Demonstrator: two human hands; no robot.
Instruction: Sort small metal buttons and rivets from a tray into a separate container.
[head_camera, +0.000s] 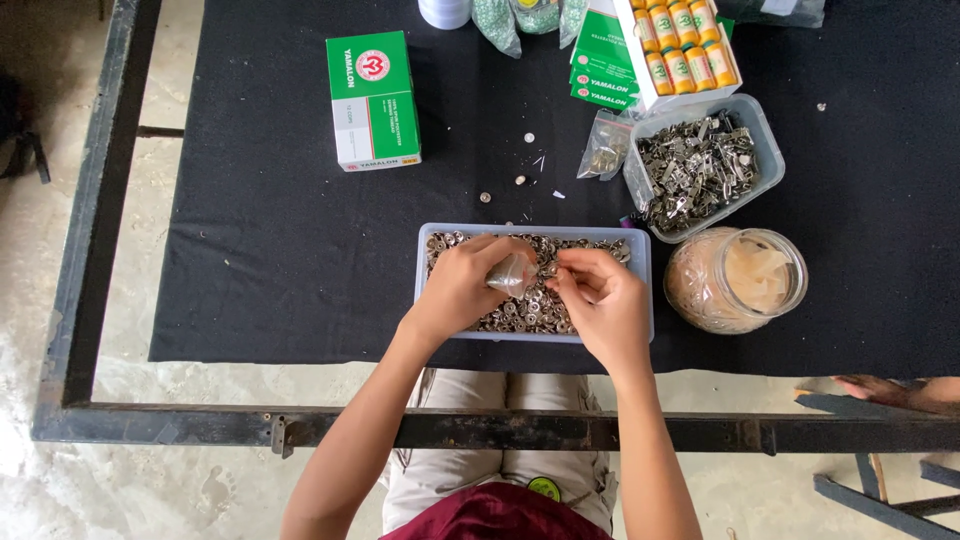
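A shallow pale-blue plastic tray (642, 262) full of small round metal snap buttons (520, 315) sits on black cloth in front of me. Over it, my left hand (462, 285) grips a small clear plastic bag (510, 275). Beside it my right hand (600, 300) has its fingertips pinched by the bag's mouth, holding small metal buttons. Both hands hover just above the pile.
A clear tub of metal clips (700, 165) and a round clear jar (738, 280) stand to the right. A green-and-white box (372, 100), a box of thread spools (682, 45) and a small filled bag (604, 148) lie farther back. Loose buttons (520, 180) dot the black cloth (280, 250). A black metal frame (500, 430) runs below.
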